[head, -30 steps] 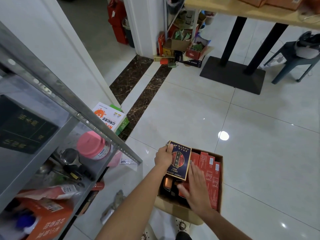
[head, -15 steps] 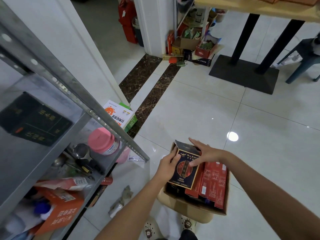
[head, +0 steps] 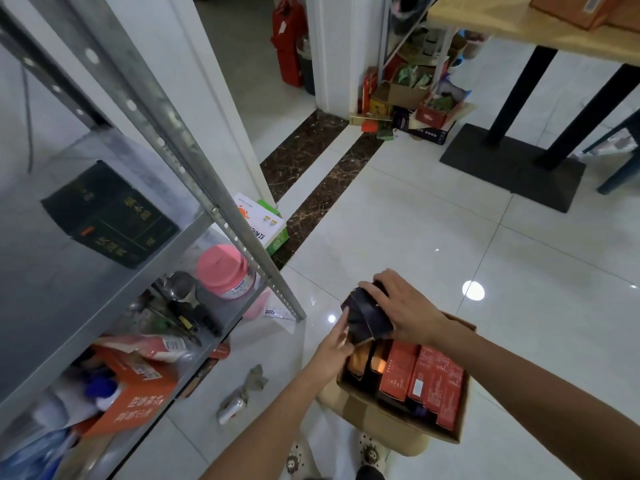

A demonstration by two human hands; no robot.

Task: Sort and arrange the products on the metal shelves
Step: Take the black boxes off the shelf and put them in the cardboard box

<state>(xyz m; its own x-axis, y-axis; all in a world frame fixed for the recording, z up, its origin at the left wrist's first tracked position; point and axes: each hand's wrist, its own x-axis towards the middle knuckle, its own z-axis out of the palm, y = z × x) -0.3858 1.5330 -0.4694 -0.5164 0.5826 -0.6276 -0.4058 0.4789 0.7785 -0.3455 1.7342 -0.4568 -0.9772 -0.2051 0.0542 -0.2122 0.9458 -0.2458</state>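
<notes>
Our right hand (head: 406,308) has its grip clenched over the dark navy cardboard box (head: 367,317), above the eleven o'clock corner of the brown cardboard carton (head: 381,419); our left hand (head: 333,351) touches its lower edge, grip released; we should support it underneath and carry it level to the grey metal shelves (head: 207,199) at nine o'clock; its print is blurred; the shelved dark green box (head: 107,216) bears gold Chinese characters

The right grip (head: 406,308) holds a dark box (head: 367,318) above the cardboard carton (head: 377,419). The left grip (head: 333,353) touches its side.
</notes>
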